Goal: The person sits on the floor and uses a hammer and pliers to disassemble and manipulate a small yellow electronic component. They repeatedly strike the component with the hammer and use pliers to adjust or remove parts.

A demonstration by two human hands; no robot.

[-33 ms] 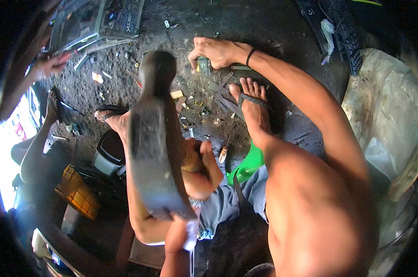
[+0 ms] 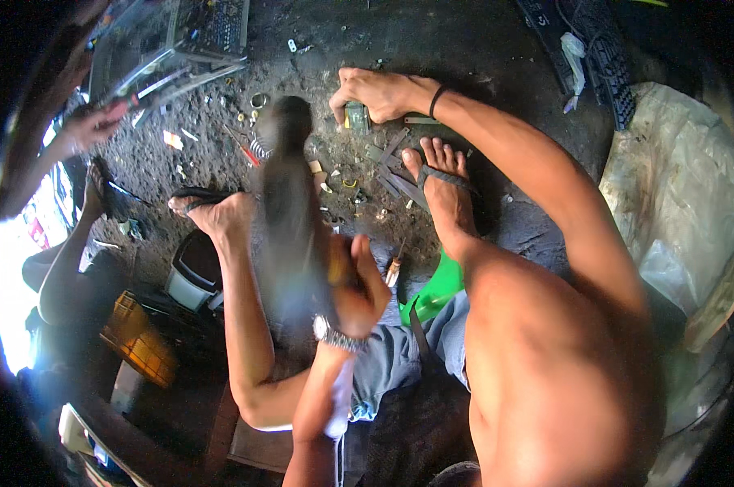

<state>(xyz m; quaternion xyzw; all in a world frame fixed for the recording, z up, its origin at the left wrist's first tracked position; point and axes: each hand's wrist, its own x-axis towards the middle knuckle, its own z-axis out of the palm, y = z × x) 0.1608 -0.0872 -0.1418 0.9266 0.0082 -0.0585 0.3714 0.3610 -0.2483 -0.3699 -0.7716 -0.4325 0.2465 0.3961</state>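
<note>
My left hand (image 2: pixel 357 280), with a watch (image 2: pixel 338 334) at its wrist, is closed around the handle of a hammer. The dark hammer head (image 2: pixel 294 211) is raised close to the camera and smeared by motion; it hides part of the handle and the ground behind. Farther out, my right hand (image 2: pixel 383 93) reaches down to the ground. Its fingers curl over a small greenish-grey block (image 2: pixel 357 116) with a yellow patch. Flat metal strips (image 2: pixel 395 174) lie near my right foot (image 2: pixel 441 174), which wears a black flip-flop.
Another person's hand (image 2: pixel 95 126) at the left holds a red-handled tool. Beyond it stands a dark crate (image 2: pixel 172 57). Small scraps and a spring (image 2: pixel 259 148) litter the ground. A screwdriver (image 2: pixel 394 268) lies before my green-and-grey clothing. Tyres (image 2: pixel 602 65) and plastic sheeting (image 2: pixel 675 187) are at the right.
The hammer has swung away from the camera and looks smaller and more blurred. My left wrist has turned, showing the watch face. My right hand stays on the block.
</note>
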